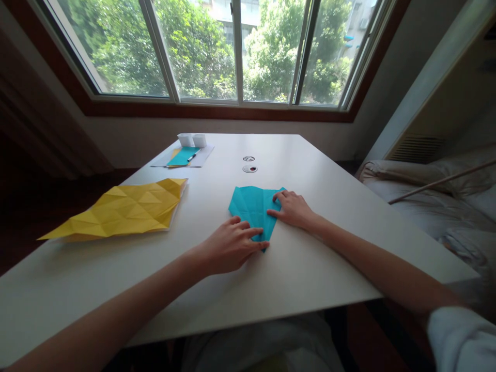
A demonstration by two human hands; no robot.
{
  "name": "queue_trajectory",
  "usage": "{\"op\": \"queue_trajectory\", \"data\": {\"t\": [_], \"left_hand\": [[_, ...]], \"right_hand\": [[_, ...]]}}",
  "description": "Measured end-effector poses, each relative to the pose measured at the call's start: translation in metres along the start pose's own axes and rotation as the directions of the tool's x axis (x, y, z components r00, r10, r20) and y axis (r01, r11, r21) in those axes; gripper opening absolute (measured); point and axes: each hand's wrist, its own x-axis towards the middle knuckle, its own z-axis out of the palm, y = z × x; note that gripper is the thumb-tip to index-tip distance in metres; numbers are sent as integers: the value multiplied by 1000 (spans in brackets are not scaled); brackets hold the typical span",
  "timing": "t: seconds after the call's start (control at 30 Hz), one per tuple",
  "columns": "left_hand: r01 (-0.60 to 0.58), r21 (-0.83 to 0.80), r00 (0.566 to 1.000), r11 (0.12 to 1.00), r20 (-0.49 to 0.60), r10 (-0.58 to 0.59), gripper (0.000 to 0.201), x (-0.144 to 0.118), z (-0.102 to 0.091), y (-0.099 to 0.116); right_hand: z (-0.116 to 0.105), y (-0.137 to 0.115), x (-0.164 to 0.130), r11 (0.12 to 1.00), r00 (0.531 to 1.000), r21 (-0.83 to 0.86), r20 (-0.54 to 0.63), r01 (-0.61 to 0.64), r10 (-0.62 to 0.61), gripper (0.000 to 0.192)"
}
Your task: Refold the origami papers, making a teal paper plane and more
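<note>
Blue paper (248,201) lies under left hand (231,244), fingers spread over its near point, and right hand (293,208), thumb and fingers apart at its right edge; uneven pressure might skew a crease.

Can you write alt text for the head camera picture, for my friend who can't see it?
A person's left hand and right hand touch a creased turquoise paper on a white table. Creased yellow paper lies to the left, and a window with green trees outside is beyond the table.

White table (310,274) | blue paper (250,203) | yellow paper (127,209) (heavily creased) | white sheet (205,155)
</note>
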Motion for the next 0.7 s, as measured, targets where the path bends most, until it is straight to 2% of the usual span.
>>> {"op": "queue_trajectory", "data": {"t": [0.13, 0.23, 0.3, 0.37, 0.43, 0.5, 0.53, 0.6, 0.63, 0.7], "left_hand": [[4, -10, 1000, 1000, 4, -4, 32, 0, 0, -1], [3, -24, 1000, 1000, 2, -3, 32, 0, 0, -1], [4, -30, 1000, 1000, -1, -4, 32, -1, 0, -2], [3, -31, 1000, 1000, -6, -4, 32, -1, 1, -2], [-1, -31, 1000, 1000, -16, 1, 33, -2, 2, -3], [-5, -36, 1000, 999, -24, 4, 34, -2, 2, -4], [-6, -40, 1000, 999, -26, 5, 34, -2, 2, -5], [-8, -53, 1000, 999, -23, 6, 35, -3, 2, -6], [-8, -60, 1000, 998, -20, 7, 36, -3, 2, -6], [-5, -69, 1000, 998, -14, 4, 35, -4, 2, -6]], "right_hand": [[7, 29, 23, 986, 984, -6, -64, -168, 168, 46], [10, 50, 31, 958, 955, -5, -89, -286, 284, 45], [11, 57, 32, 948, 944, 11, -95, -317, 316, 43], [10, 58, 31, 957, 947, 29, -141, -289, 290, 39], [8, 53, 28, 984, 963, 52, -202, -169, 177, 33], [3, 46, 22, 993, 980, 100, -194, 58, -38, 26], [0, 42, 19, 971, 973, 143, -154, 192, -170, 23], [-6, 34, 10, 883, 910, 221, -58, 414, -412, 21], [-8, 31, 6, 849, 878, 242, -32, 470, -477, 21], [-11, 26, -1, 819, 849, 271, 9, 507, -529, 25]]}}
